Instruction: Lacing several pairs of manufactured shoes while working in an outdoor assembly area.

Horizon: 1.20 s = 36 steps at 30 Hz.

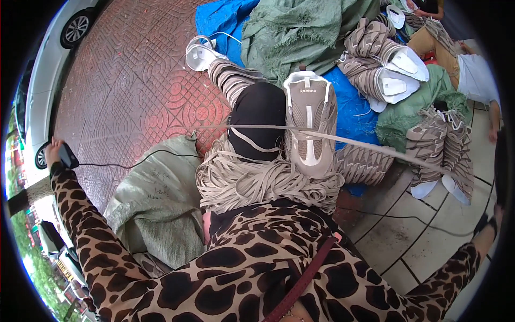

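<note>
A long beige shoelace (343, 138) runs stretched across the view, above my lap. My left hand (53, 152) is raised at the far left, fingers curled closed at the lace's faint, blurred end. At the right rim, my right hand (498, 216) is partly cut off and its fingers are hidden; the lace runs toward that side. Beneath the lace, a taupe mesh shoe upper (325, 110) with white trim rests beside my black-covered knee (257, 107), toe toward me. A tangled heap of beige shoelaces (252, 180) covers my lap.
Stacked shoe uppers (370, 67) lie on blue and green sheeting (295, 32) ahead; another row of uppers (440, 147) stands at right. A pale woven sack (161, 198) sits at my left. A dark cable (134, 163) hangs from my left wrist. A co-worker (477, 75) sits far right.
</note>
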Motion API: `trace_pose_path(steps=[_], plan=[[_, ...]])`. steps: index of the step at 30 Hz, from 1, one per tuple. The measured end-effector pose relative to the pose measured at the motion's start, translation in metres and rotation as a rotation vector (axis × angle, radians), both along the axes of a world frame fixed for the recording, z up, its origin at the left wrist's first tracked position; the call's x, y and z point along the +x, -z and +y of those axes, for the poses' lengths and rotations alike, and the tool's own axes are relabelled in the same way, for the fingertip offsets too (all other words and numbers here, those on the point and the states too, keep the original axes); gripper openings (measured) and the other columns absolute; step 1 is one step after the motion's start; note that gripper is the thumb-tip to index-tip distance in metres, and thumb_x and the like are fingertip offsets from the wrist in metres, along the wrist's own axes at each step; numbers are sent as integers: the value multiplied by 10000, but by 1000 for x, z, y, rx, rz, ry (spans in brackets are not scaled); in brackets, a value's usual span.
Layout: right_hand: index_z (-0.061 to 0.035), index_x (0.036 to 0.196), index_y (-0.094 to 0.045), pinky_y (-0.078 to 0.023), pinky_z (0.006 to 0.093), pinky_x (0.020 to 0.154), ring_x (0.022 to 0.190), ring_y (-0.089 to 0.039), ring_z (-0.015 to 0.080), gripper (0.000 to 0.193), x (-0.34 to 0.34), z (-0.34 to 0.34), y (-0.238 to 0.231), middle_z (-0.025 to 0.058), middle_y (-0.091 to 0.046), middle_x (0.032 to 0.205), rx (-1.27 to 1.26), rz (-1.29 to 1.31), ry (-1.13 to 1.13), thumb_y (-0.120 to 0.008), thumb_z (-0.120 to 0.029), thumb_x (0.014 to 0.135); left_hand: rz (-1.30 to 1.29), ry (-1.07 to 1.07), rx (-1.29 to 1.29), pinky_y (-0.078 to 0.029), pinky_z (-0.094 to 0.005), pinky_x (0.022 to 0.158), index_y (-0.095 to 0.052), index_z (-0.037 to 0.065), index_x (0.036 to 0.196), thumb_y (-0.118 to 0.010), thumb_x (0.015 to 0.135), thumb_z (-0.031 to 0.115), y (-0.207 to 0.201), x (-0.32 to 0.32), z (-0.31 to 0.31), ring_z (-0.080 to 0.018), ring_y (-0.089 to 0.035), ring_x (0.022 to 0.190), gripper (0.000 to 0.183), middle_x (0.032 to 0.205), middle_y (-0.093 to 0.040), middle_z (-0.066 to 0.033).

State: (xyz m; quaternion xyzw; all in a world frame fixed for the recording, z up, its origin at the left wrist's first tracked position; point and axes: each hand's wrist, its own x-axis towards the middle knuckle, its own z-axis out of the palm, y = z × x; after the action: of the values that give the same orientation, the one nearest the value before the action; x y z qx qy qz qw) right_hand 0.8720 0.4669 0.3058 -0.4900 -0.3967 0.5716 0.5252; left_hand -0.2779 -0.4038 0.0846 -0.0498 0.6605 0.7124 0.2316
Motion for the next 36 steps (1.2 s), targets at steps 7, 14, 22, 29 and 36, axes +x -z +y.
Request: trace_pose_path(steps=[7, 14, 22, 29, 36], plan=[[-35, 1283, -426, -403, 216, 812, 872, -491, 103, 396, -122, -201, 139, -8, -516, 979, -104, -446, 55, -446, -58, 888, 303, 91, -600, -299, -215, 412, -599, 72, 1117, -485, 880, 101, 20, 32, 136, -67, -369, 472, 265, 699, -521, 7], [-47, 1268, -474, -337, 162, 528, 588, -409, 15, 427, -508, -367, 234, -59, -522, 723, 104, -649, -924, -535, -143, 857, 775, 1129, -260, -477, -314, 600, -602, 29, 1091, -432, 914, 122, 83, 302, 318, -167, -603, 689, 263, 910, -672, -86], [-42, 1017, -444, -442, 280, 577, 607, -601, 150, 220, -586, -394, 284, 54, -603, 622, 242, -705, -1319, -544, -34, 821, 1048, 1273, -631, -481, -484, 574, -516, 33, 864, -456, 871, 192, 88, 374, 320, -393, -612, 644, 169, 678, -611, -205], [-39, 973, -414, -413, 253, 506, 531, -545, 107, 191, -601, -389, 284, 39, -586, 620, 172, -760, -1369, -519, -12, 815, 1016, 1411, -709, -477, -488, 594, -528, 27, 856, -437, 902, 220, 89, 379, 314, -397, -609, 669, 218, 689, -609, -199], [-59, 943, -400, -387, 232, 394, 452, -510, 96, 160, -615, -399, 282, 50, -566, 598, -43, -854, -1329, -500, -7, 828, 1028, 1454, -757, -506, -441, 608, -564, 11, 834, -492, 810, 127, 83, 389, 313, -359, -643, 697, 139, 739, -641, -193]])
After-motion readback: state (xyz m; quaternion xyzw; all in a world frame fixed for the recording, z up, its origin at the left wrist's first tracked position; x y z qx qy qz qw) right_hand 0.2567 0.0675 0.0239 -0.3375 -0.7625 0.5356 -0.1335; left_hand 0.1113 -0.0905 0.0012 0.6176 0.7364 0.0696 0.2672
